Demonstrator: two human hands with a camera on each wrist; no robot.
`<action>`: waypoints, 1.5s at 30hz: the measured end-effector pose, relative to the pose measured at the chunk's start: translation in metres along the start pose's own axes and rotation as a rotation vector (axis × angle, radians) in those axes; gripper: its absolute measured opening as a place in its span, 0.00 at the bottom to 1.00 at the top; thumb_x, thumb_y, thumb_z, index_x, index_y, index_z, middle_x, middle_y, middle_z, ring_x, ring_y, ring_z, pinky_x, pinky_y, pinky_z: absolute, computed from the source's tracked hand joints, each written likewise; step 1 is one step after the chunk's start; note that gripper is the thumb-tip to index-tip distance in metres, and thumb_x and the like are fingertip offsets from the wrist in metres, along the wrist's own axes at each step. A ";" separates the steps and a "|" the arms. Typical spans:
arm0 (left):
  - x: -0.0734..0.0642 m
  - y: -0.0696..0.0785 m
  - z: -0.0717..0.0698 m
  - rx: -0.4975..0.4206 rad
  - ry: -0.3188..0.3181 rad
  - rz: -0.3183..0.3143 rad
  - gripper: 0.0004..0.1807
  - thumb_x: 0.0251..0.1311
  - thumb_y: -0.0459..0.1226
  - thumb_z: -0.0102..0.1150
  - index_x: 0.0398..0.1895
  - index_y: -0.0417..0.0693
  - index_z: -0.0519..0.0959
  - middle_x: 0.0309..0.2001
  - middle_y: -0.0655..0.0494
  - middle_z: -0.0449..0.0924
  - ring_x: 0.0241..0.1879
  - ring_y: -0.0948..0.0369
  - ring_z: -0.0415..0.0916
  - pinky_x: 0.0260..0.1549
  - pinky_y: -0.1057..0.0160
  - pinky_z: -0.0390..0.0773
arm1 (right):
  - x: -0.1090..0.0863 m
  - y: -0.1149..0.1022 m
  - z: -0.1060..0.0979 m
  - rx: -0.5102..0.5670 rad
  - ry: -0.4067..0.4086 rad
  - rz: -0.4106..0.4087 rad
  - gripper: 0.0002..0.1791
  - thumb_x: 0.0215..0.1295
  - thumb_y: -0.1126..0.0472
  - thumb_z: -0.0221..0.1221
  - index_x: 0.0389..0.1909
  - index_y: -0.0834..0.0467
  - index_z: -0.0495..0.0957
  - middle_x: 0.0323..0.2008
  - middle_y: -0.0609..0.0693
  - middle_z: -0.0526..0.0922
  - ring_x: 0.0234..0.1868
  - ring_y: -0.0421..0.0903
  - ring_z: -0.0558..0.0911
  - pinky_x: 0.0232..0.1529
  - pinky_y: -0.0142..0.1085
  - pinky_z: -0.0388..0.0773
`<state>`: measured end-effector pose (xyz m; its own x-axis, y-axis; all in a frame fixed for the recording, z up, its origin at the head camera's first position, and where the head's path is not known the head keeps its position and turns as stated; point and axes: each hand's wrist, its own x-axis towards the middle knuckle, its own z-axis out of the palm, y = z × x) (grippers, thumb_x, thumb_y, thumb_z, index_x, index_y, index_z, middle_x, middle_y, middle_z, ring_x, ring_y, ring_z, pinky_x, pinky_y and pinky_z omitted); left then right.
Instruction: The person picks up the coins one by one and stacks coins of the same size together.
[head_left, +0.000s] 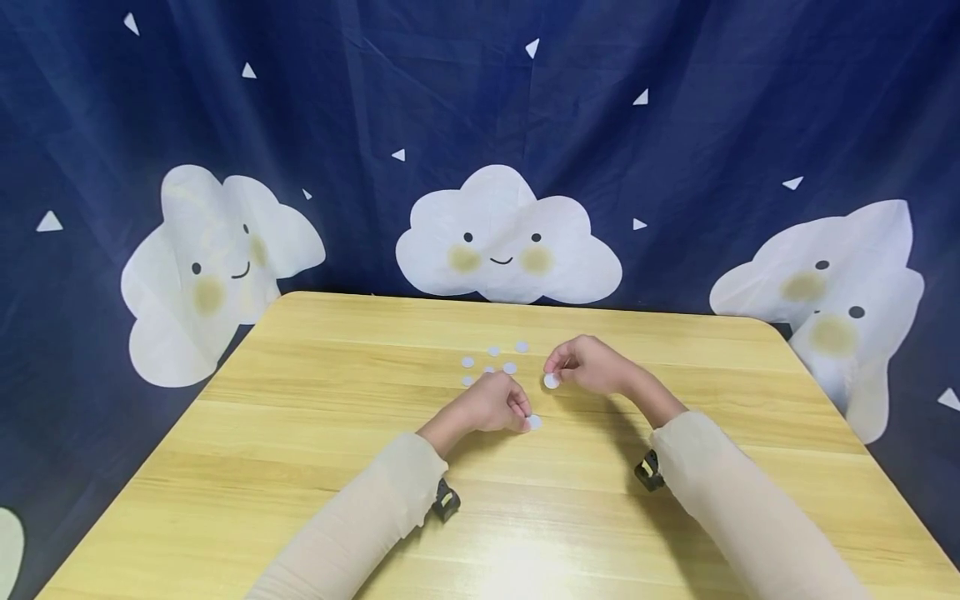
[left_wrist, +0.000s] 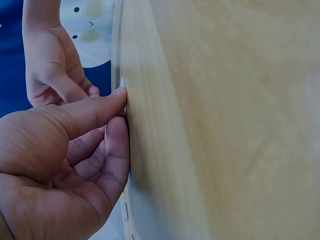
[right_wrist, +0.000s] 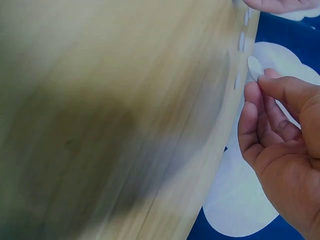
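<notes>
Between thumb and fingers, my right hand (head_left: 588,365) pinches a small white disc (right_wrist: 254,68), held tilted close over the table. My left hand (head_left: 491,402) is lower and to the left, its thumb and fingertips at another white disc (head_left: 535,422) right at the tabletop. In the left wrist view this disc (left_wrist: 123,82) shows edge-on past the thumb tip. Several more white discs, such as one disc (head_left: 522,347) at the back, lie loosely grouped beyond the left hand, which partly hides one of them.
The wooden table (head_left: 300,400) has rounded back corners. Behind it hangs a dark blue curtain (head_left: 480,100) with white clouds and triangles. A small black device sits at each wrist, one of them the left wrist device (head_left: 446,500).
</notes>
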<state>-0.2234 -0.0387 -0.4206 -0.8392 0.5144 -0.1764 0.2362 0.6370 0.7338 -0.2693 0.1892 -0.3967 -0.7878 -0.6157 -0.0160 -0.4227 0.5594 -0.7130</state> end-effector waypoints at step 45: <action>0.001 0.002 -0.001 0.001 0.003 -0.011 0.07 0.51 0.30 0.78 0.30 0.46 0.87 0.26 0.60 0.83 0.28 0.64 0.77 0.29 0.70 0.77 | -0.027 -0.014 0.046 0.267 -0.054 0.091 0.07 0.63 0.75 0.62 0.41 0.71 0.83 0.36 0.57 0.87 0.39 0.46 0.83 0.43 0.33 0.81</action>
<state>-0.2242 -0.0378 -0.4190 -0.8435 0.5053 -0.1822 0.2274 0.6432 0.7311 -0.2216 0.1732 -0.4185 -0.7888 -0.6026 -0.1207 -0.2130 0.4523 -0.8661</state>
